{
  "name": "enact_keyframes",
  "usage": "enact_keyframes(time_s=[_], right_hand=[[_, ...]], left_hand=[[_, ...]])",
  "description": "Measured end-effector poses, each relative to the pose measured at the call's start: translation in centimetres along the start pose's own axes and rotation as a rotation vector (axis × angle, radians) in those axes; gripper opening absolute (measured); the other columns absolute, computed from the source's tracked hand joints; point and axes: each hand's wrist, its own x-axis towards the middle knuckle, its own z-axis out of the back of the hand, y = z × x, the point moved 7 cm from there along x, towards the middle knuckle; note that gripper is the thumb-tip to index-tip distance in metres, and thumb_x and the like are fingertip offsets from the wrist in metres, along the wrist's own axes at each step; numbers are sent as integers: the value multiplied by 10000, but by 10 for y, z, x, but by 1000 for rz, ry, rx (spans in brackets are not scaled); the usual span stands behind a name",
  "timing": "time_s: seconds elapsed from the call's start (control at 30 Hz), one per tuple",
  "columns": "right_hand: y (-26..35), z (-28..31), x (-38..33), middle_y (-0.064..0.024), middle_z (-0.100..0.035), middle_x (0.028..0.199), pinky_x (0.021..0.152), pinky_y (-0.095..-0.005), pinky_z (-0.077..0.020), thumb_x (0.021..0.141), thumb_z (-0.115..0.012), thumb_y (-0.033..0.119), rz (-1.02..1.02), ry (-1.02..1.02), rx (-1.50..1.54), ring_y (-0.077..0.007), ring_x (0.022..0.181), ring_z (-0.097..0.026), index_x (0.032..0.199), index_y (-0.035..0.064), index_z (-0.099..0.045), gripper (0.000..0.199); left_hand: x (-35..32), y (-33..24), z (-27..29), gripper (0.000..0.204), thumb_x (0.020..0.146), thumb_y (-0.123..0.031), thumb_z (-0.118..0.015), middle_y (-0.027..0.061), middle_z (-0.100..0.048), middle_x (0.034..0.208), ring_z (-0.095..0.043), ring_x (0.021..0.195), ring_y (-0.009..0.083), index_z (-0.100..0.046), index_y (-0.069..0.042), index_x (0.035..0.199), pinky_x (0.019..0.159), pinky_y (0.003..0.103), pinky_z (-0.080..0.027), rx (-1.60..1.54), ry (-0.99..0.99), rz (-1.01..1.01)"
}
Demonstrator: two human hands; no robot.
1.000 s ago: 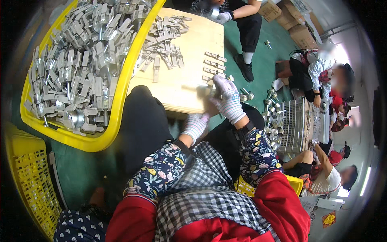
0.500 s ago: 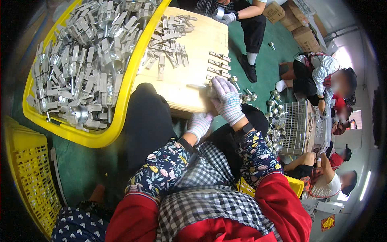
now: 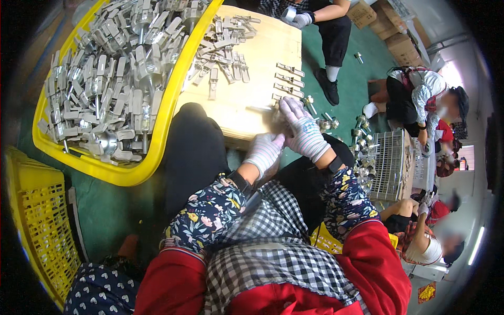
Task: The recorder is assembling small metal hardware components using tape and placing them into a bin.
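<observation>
**Entry: small grey metal parts, hand-assembled at a wooden board**

Nearest — red sleeves and floral oversleeves over a checked apron, entering from the lower edge. The left hand (image 3: 264, 152), in a white knit glove, sits at the near edge of the wooden board (image 3: 252, 68), fingers curled inward; whether they pinch anything I cannot tell. The right hand (image 3: 303, 130), gloved alike, lies over it with fingers bent down onto the board edge, covering a small metal piece (image 3: 276, 116) that shows only as a dull blur — its shape and the grip on it are hidden.

Handling, by judgement: the parts look like stamped or cast metal — stiff, not fragile, light singly, smooth enough to slip in knit gloves. The long flat shank seems the place to pinch.

Farther on the board: a short row of laid-out pieces (image 3: 286, 84), then a loose heap (image 3: 223, 47). Left of the board, a yellow tub (image 3: 118, 176) piled with the same grey parts — heavy as a load.

Beyond: a co-worker's gloved hands (image 3: 299, 18) at the far edge, body cut off; to the right a wire basket (image 3: 388, 165) and seated people, small and bent by the lens.
</observation>
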Motion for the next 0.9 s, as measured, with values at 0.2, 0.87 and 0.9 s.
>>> enact_keyframes(time_s=[0.2,0.87,0.9], right_hand=[[-6,-4,-3,-212,-362,1317,1013,-435,-317,609,-652,101,44,-14,7,-385,1221,-355,1334,29,-304,807],[-23,1,-1,-122,-524,1171,885,-394,-438,642,-713,164,-24,-257,149,-309,1052,-523,1175,90,-493,581],[-26,-1,0,-125,-524,1175,888,-390,-436,642,-718,176,-39,-249,186,-310,1056,-522,1183,88,-492,592]], left_hand=[[-3,-23,3,328,853,-284,-524,91,-592,597,-562,561,175,-622,-13,697,569,316,-448,-135,-14,2],[-8,-179,87,477,791,-406,-623,100,-616,909,-599,823,173,-583,-15,1061,761,293,-485,80,-90,-523],[-4,-167,75,571,750,-420,-652,124,-574,1030,-541,973,203,-528,-15,1134,876,332,-415,618,-91,-425]])
